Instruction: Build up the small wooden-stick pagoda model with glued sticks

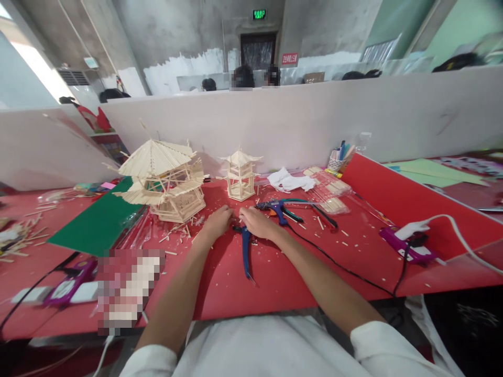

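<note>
My left hand and my right hand are close together over the red table, fingers curled inward. Whatever they pinch is too small or hidden to make out. Just under my right hand lies a blue-handled hand tool, its head partly covered. Right of that hand rests a blue glue gun with a black cord. Beyond my hands stands a small pavilion model of thin wooden sticks. A larger stick pavilion with a tiered roof is to the left.
Stick scraps litter the red table. Left are a green board and a purple power strip; right, another purple strip and a leaning red board. Bagged sticks and white tissue lie behind. A white partition crosses the back.
</note>
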The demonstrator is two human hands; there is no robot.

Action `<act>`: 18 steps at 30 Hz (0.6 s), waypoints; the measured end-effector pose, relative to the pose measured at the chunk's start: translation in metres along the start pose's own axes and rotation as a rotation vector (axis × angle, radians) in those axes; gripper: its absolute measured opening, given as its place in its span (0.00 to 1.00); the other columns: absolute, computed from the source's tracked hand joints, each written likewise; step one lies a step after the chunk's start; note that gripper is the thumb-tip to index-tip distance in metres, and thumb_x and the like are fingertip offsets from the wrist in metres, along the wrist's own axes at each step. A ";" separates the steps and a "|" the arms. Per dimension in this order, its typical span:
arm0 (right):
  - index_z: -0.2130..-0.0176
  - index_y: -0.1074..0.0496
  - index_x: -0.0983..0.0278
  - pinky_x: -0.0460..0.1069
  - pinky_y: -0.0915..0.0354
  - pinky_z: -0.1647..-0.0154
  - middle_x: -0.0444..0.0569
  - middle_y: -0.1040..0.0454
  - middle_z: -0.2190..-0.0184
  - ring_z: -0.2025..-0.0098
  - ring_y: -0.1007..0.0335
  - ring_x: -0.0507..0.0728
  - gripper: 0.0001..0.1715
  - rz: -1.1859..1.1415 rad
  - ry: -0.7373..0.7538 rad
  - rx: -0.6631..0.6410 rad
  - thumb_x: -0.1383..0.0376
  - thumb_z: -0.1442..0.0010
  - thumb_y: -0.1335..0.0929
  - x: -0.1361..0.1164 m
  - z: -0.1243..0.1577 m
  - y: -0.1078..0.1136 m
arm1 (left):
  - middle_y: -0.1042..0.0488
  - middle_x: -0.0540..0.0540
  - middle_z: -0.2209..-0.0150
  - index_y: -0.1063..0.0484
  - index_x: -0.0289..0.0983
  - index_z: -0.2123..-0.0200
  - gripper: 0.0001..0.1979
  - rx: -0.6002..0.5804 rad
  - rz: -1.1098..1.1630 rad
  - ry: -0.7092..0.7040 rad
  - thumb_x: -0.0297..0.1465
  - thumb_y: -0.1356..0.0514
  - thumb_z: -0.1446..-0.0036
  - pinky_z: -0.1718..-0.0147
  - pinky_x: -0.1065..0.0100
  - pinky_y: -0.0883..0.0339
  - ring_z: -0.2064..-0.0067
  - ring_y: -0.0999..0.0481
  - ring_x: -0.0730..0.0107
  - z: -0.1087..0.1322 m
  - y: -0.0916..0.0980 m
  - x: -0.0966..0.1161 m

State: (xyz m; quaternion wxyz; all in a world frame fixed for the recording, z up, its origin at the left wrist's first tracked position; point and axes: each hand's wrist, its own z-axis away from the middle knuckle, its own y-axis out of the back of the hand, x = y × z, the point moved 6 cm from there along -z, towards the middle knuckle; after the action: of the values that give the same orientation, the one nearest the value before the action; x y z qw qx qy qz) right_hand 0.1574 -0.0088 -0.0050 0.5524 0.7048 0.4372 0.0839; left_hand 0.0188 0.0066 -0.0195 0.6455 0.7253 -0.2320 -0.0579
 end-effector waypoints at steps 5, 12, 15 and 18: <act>0.63 0.35 0.64 0.48 0.47 0.64 0.45 0.32 0.70 0.67 0.38 0.55 0.08 -0.080 -0.046 0.019 0.69 0.30 0.40 0.004 0.000 0.013 | 0.27 0.41 0.60 0.30 0.37 0.61 0.06 0.101 0.074 -0.022 0.26 0.47 0.38 0.57 0.65 0.35 0.58 0.27 0.63 -0.002 0.001 -0.007; 0.63 0.35 0.64 0.48 0.47 0.64 0.48 0.30 0.68 0.66 0.37 0.55 0.08 0.004 -0.059 0.055 0.67 0.30 0.40 0.004 -0.001 0.017 | 0.24 0.46 0.64 0.30 0.37 0.60 0.07 0.433 0.681 0.030 0.27 0.46 0.40 0.60 0.66 0.33 0.63 0.25 0.67 -0.013 0.019 -0.029; 0.61 0.34 0.64 0.48 0.46 0.62 0.49 0.29 0.67 0.63 0.35 0.56 0.08 0.031 -0.060 0.018 0.66 0.30 0.40 0.002 0.000 0.014 | 0.25 0.47 0.68 0.32 0.37 0.65 0.03 0.487 0.913 0.072 0.31 0.44 0.41 0.62 0.67 0.31 0.66 0.25 0.69 -0.016 0.016 -0.040; 0.59 0.34 0.64 0.48 0.44 0.60 0.50 0.28 0.65 0.61 0.34 0.56 0.08 0.037 -0.046 -0.006 0.66 0.29 0.41 -0.001 0.001 0.013 | 0.23 0.48 0.67 0.35 0.38 0.60 0.07 0.524 1.077 0.110 0.34 0.42 0.41 0.61 0.66 0.30 0.66 0.23 0.70 -0.014 0.014 -0.045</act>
State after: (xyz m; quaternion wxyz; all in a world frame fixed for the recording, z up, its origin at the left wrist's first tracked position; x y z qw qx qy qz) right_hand 0.1640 -0.0101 0.0065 0.5627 0.7127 0.4112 0.0791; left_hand -0.0194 0.0366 -0.0134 0.3946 0.6427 -0.5397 0.3741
